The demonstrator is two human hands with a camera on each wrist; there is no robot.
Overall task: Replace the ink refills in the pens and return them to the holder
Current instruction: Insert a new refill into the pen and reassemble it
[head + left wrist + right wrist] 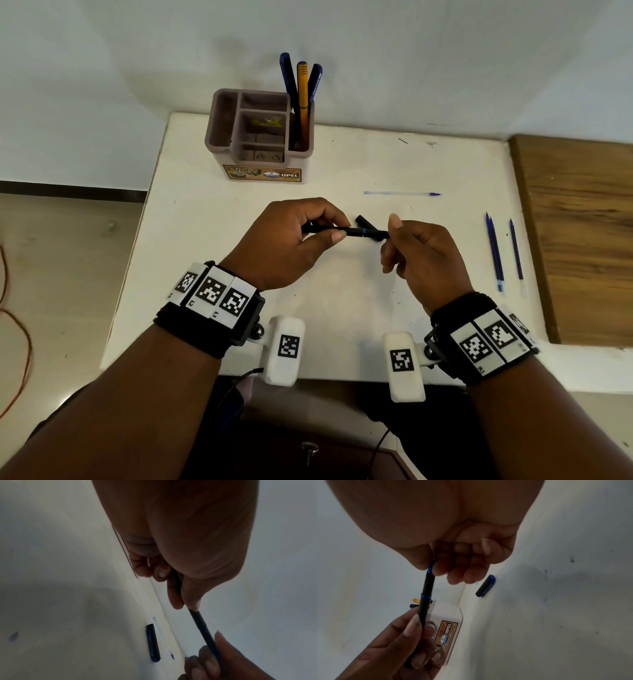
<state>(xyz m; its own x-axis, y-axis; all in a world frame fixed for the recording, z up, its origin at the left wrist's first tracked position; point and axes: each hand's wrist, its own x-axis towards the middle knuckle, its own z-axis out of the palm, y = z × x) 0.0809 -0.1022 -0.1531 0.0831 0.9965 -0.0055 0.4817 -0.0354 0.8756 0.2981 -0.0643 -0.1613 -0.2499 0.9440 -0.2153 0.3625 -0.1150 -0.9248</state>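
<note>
A black pen [356,233] with a blue ring lies level between both hands above the white table [342,308]. My left hand [340,230] grips its barrel with thumb and fingers. My right hand [390,233] pinches the other end, where the blue tip section shows in the right wrist view [429,568]. The pen's cap [363,221] lies on the table just behind. A clear, used refill [400,194] lies further back. Three blue refills [495,253] lie at the right. The brown holder [260,137] at the back has three pens [301,92] in its right compartment.
A wooden board [582,240] borders the table on the right. The table's left edge drops to the floor, where an orange cable [20,325] runs. The holder's other compartments hold small bits. A wall stands close behind the holder.
</note>
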